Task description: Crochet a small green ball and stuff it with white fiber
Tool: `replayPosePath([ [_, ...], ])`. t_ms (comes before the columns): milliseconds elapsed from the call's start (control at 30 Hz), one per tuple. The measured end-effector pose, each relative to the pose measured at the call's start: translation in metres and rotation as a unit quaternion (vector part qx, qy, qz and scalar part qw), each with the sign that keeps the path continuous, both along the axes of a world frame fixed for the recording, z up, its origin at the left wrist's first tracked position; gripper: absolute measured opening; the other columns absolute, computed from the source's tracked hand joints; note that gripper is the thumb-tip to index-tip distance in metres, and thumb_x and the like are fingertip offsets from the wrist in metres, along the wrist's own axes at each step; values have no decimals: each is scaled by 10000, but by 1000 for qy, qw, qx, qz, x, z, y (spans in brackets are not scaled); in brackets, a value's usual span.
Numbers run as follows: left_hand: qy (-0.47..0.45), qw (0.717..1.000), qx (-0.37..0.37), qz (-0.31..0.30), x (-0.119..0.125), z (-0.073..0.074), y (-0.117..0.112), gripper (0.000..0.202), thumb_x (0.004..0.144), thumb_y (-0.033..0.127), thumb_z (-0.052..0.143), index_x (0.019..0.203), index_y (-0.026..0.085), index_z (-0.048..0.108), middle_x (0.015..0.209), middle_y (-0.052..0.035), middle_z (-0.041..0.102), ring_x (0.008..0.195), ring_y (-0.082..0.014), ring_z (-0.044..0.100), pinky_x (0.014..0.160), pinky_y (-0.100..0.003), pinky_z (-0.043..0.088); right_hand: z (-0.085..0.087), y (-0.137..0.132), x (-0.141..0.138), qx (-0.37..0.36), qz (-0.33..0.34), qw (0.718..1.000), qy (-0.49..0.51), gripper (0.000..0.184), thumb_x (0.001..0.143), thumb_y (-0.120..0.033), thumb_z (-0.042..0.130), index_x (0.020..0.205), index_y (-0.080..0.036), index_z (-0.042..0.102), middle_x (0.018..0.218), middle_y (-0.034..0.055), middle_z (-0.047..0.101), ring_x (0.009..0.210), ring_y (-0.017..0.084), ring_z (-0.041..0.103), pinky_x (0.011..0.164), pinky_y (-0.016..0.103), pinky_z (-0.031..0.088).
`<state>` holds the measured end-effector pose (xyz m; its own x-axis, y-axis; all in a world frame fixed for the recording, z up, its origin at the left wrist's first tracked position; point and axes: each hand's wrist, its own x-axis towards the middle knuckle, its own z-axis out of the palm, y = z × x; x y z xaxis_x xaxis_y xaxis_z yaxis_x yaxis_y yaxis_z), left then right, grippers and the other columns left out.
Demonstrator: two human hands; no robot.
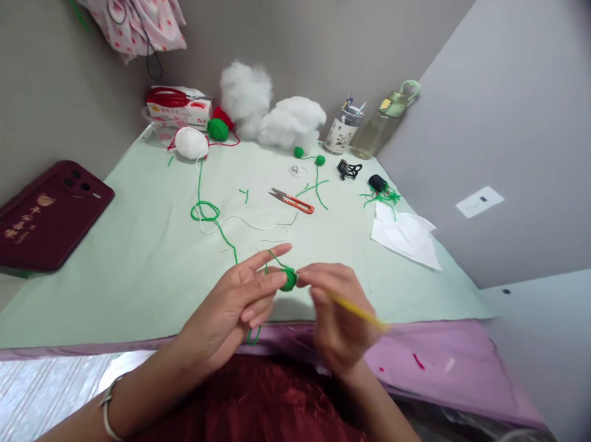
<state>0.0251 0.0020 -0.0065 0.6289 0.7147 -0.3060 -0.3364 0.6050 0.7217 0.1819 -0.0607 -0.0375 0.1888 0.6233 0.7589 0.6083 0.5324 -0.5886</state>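
A stitch seems under way: the left hand point(243, 296) clamps its fingers on the green piece point(290, 279), the right hand point(342, 311) on the yellow hook point(357, 308); the next loop calls for taut yarn point(229, 244).

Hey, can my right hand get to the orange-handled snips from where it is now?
Probably yes: the orange-handled snips lie on the table beyond your right hand, and nothing bulky seems to stand between. That hand holds a yellow tool, though, so it isn't entirely free.
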Motion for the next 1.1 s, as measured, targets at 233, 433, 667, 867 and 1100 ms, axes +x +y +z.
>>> replayPosePath([
  [233,7,997,67,32,3,-3,-1,442,846,247,862,1275,271,754,808,56,578,476,10,367,454,-153,309,6,12,-2,-77,116,961,237,181,1027,-187,603,1007,-233,777,945,45,754,790,155,688,674,308,586],
  [433,21,998,53,30,6,-9,-3,460,853,272,850,1302,259,748,651,76,532,476,-24,388,479,-164,328,-1,3,-4,-10,-2,1000,-3,284,978,-96,650,1158,-274,779,1064,72,757,937,196,725,763,346,620],
  [667,-16,1000,3,23,4,-7,5,321,862,243,837,1180,214,812,595,83,458,502,-27,334,505,-144,353,6,10,4,-81,85,961,252,225,1036,-181,584,1003,-273,787,860,9,714,708,136,647,664,304,555],
  [867,15,998,58,29,6,-4,-1,300,846,236,857,1143,265,825,884,4,721,829,-103,631,813,-210,506,4,12,3,-129,118,940,292,170,1011,-221,648,988,-264,811,912,15,756,759,133,664,715,299,551],
  [1100,36,996,80,33,3,-8,0,305,861,286,838,1165,272,817,885,7,679,827,-122,610,833,-250,489,8,8,7,-125,165,916,343,210,1053,-257,578,980,-235,774,912,26,767,735,133,689,689,294,571],
])
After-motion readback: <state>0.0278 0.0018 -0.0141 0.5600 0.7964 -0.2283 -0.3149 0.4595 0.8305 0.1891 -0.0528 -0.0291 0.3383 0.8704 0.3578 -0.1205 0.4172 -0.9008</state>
